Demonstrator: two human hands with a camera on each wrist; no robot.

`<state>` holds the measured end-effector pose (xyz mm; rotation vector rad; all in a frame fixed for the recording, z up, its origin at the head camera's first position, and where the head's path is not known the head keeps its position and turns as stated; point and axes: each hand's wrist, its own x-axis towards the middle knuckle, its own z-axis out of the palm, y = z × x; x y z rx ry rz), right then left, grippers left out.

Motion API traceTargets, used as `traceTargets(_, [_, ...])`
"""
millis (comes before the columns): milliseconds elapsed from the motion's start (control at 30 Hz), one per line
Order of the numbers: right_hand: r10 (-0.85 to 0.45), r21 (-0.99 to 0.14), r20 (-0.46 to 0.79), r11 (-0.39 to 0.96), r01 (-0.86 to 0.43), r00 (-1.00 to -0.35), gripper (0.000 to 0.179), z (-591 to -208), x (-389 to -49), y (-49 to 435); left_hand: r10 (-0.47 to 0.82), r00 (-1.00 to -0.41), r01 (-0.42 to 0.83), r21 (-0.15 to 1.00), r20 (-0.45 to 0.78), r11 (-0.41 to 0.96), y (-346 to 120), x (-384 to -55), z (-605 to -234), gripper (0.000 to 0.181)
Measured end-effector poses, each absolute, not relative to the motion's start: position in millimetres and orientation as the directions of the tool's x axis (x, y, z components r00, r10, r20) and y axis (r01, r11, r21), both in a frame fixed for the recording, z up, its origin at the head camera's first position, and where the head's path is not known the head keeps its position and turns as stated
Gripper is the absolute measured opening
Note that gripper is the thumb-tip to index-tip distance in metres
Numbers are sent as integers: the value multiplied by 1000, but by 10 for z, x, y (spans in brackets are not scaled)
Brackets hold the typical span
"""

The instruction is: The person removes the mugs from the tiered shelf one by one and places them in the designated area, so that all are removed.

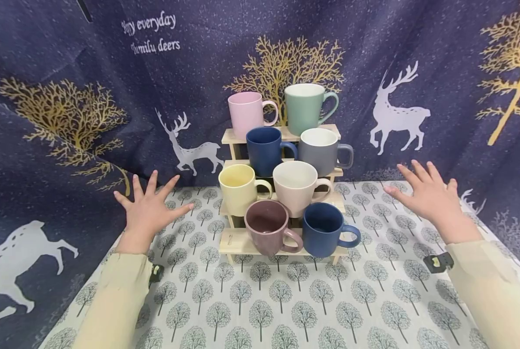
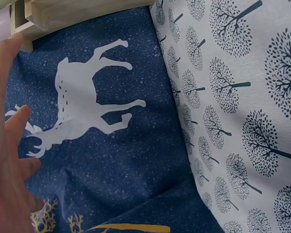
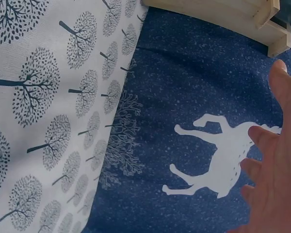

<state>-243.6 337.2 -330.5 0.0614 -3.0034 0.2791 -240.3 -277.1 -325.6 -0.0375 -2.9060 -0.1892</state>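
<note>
Both hands hold nothing, fingers spread. My left hand (image 1: 148, 209) is left of a stepped wooden rack (image 1: 238, 241), my right hand (image 1: 432, 198) to its right. Mugs stand in pairs on the rack's tiers. On top are a pink mug (image 1: 245, 116) and a green mug (image 1: 302, 111). Below them sit a navy mug (image 1: 264, 154) and a grey mug (image 1: 317, 154). A yellow mug (image 1: 237, 191) and a pale beige-pink mug (image 1: 294, 190) share the tier beneath. Lowest are a mauve mug (image 1: 264, 230) and a blue mug (image 1: 321, 232). All handles point right.
A white cloth (image 1: 260, 310) printed with trees covers the table. Behind and at the sides hangs a dark blue curtain (image 1: 198, 72) with white deer and gold trees. The rack's side (image 2: 87, 12) shows at the top of the left wrist view.
</note>
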Motion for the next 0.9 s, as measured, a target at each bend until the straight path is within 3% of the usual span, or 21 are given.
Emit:
traceTargets(667, [-54, -280, 164, 955, -99, -985, 87, -3485, -2372, 3366, -3, -958, 39, 143, 287, 989, -2731, -2313, -3412, 93])
traceTargets(900, [-77, -409, 182, 900, -147, -980, 82, -3538, -2378, 3349, 9, -941, 92, 232, 337, 968, -2666, -2277, -3498, 88])
